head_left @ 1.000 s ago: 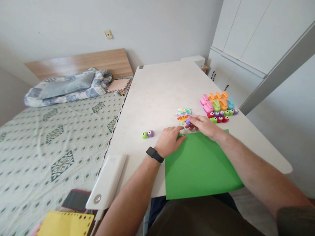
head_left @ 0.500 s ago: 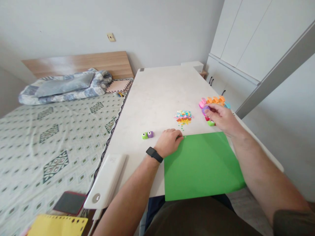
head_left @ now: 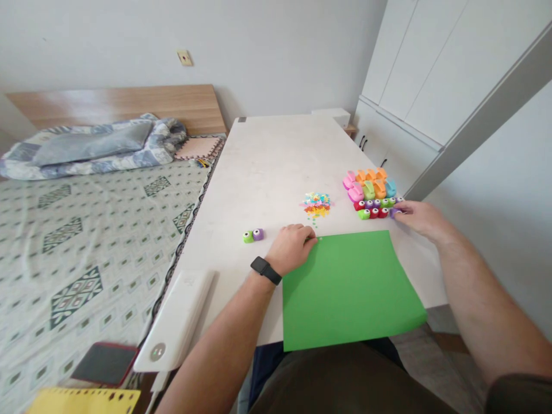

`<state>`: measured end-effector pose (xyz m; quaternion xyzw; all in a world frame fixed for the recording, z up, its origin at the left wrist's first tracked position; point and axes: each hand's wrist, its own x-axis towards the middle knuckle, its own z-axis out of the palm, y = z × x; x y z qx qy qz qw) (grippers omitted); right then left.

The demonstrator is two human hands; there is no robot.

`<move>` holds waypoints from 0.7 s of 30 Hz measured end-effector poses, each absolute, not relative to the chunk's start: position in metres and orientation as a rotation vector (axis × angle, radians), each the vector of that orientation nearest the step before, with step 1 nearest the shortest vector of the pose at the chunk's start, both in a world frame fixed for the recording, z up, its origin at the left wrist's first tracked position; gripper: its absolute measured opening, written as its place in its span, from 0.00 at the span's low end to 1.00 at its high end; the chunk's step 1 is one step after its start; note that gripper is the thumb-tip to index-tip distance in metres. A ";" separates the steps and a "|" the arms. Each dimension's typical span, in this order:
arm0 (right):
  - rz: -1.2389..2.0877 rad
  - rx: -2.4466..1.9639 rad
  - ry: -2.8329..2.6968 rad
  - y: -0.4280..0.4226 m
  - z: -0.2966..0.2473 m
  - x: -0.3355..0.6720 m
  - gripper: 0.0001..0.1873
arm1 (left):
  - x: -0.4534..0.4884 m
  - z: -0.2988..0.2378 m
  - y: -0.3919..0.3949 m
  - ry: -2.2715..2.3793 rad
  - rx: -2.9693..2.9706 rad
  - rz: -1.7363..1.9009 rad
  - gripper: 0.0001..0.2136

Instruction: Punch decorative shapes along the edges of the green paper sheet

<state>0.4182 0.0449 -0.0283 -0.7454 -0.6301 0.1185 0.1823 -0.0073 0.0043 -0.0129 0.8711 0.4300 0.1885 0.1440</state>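
A green sheet of paper (head_left: 349,287) lies at the table's near edge, its lower right corner curling up. My left hand (head_left: 291,248), wearing a black watch, is closed at the sheet's upper left corner, fingertips on its edge. My right hand (head_left: 420,219) pinches a small purple craft punch (head_left: 394,213) at the right end of the front row of punches. Beside it stand red craft punches (head_left: 374,213) and a green one (head_left: 364,214). A green punch (head_left: 247,236) and a purple punch (head_left: 258,234) stand left of my left hand.
Colourful paper cutouts (head_left: 318,204) lie in a pile beyond the sheet. Larger pink, orange, green and blue punches (head_left: 368,188) stand in rows at the right. A white device (head_left: 176,322) with a cable sits at the table's left edge, beside a bed (head_left: 107,230).
My right hand has moved right and down with the purple punch, from above the rows to the front row's right end, uncovering the punches. My left hand stays at the sheet's corner.
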 end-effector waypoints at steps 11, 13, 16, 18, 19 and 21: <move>0.308 -2.099 -1.611 0.040 -0.023 0.400 0.23 | -0.010 -0.015 0.006 1.262 2.494 0.566 0.08; 0.168 -2.102 -1.585 0.035 -0.008 0.386 0.21 | -0.010 -0.015 0.005 1.259 2.492 0.565 0.09; 0.094 -1.938 -1.664 0.031 0.019 0.349 0.18 | -0.009 -0.015 0.004 1.242 2.496 0.564 0.09; 0.109 -1.773 -1.819 0.031 0.038 0.311 0.18 | -0.009 -0.014 0.004 1.239 2.501 0.560 0.09; 0.137 -1.696 -1.891 0.032 0.046 0.289 0.18 | -0.009 -0.014 0.004 1.241 2.504 0.555 0.09; 0.221 -1.510 -2.062 0.033 0.060 0.242 0.18 | -0.009 -0.014 0.004 1.251 2.507 0.539 0.09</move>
